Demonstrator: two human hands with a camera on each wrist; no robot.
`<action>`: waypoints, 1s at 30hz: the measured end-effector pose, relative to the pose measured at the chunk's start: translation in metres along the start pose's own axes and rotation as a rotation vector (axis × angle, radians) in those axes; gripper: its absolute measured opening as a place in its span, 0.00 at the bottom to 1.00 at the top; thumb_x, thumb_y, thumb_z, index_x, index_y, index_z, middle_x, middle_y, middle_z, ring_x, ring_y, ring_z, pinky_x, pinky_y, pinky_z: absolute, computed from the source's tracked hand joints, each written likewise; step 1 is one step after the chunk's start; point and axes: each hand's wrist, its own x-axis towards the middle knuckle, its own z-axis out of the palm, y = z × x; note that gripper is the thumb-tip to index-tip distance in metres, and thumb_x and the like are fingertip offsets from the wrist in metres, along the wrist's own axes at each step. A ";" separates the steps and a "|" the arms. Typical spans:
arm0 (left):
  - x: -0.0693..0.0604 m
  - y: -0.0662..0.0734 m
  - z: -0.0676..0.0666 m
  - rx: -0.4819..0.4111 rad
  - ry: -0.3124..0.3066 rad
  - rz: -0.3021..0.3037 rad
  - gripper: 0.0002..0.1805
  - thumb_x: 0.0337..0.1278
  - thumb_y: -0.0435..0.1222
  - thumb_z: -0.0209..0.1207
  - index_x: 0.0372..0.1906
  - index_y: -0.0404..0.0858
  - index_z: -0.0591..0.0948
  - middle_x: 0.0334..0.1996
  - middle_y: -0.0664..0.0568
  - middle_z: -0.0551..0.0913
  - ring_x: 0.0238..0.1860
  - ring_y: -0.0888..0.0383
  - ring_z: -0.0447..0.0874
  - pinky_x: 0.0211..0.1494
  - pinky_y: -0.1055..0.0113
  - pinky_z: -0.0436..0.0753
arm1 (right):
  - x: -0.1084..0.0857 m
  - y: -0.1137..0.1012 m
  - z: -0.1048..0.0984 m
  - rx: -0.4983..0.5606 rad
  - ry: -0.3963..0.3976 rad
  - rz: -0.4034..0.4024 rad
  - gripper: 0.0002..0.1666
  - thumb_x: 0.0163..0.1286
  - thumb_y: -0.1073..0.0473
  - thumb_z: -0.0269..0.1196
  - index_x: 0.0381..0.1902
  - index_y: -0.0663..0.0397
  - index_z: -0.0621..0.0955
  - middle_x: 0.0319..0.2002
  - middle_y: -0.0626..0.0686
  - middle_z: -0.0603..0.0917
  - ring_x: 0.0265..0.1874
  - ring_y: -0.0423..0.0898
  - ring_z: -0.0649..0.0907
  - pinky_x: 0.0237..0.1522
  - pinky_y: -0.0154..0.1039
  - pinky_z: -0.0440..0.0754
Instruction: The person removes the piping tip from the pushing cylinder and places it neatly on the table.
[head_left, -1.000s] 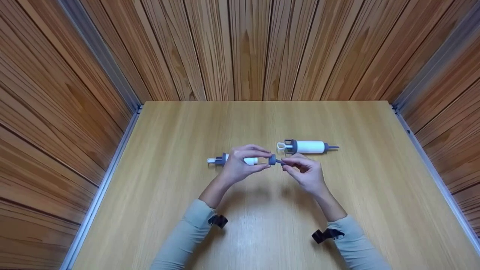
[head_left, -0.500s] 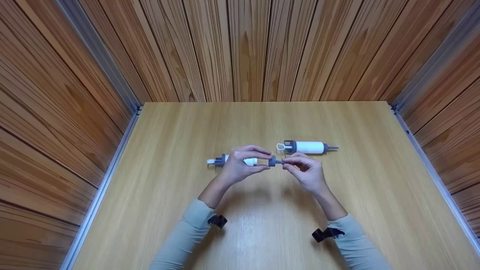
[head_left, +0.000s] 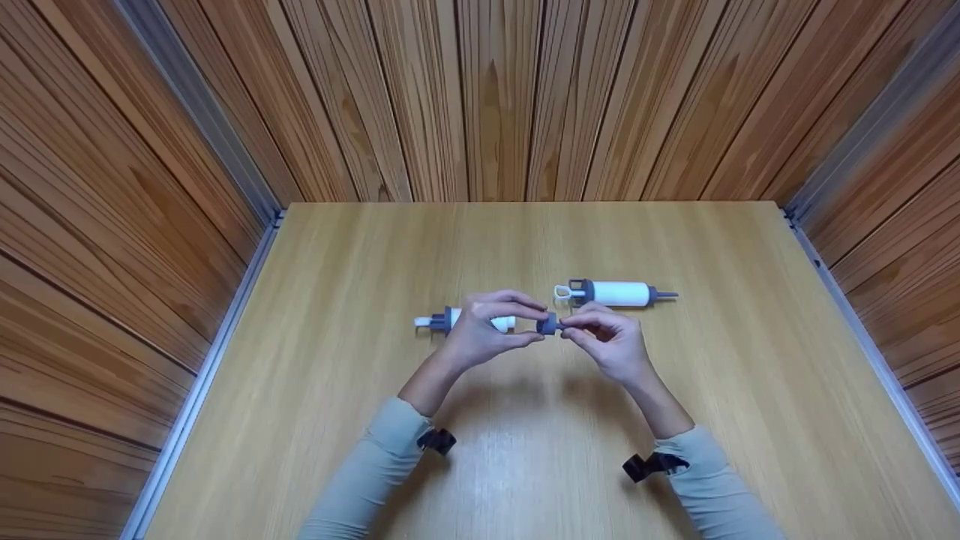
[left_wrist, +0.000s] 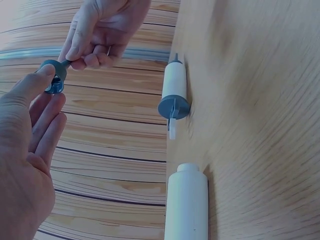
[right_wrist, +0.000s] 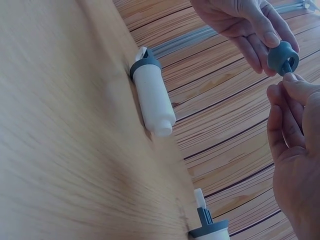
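In the head view my left hand (head_left: 480,328) holds a small grey-blue cap (head_left: 547,324) between thumb and fingertips, raised above the table. My right hand (head_left: 613,346) pinches a thin grey nozzle (right_wrist: 286,69) that sits in the cap's opening, as the right wrist view shows. Most of the nozzle is hidden by the fingers and the cap. Behind my left hand, and partly covered by it, lies a white syringe-like tube (right_wrist: 155,97) with a grey collar, a white handle and a bare neck. A second such syringe (head_left: 621,294), with cap and nozzle on, lies beyond my right hand.
The wooden table (head_left: 360,262) carries both syringes on their sides. Plank walls (head_left: 495,105) stand behind and at both sides, with metal rails (head_left: 217,360) along the side edges.
My right hand has shifted slightly left toward the cap. The stretch of nozzle showing between cap and fingers has become shorter. Both syringes lie where they were.
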 end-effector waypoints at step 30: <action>0.004 0.000 0.002 -0.004 0.010 0.014 0.14 0.64 0.29 0.78 0.54 0.34 0.94 0.53 0.39 0.95 0.57 0.44 0.96 0.69 0.58 0.92 | 0.004 -0.004 0.011 0.036 0.069 0.016 0.15 0.69 0.84 0.68 0.49 0.71 0.92 0.44 0.40 0.93 0.42 0.35 0.92 0.47 0.27 0.92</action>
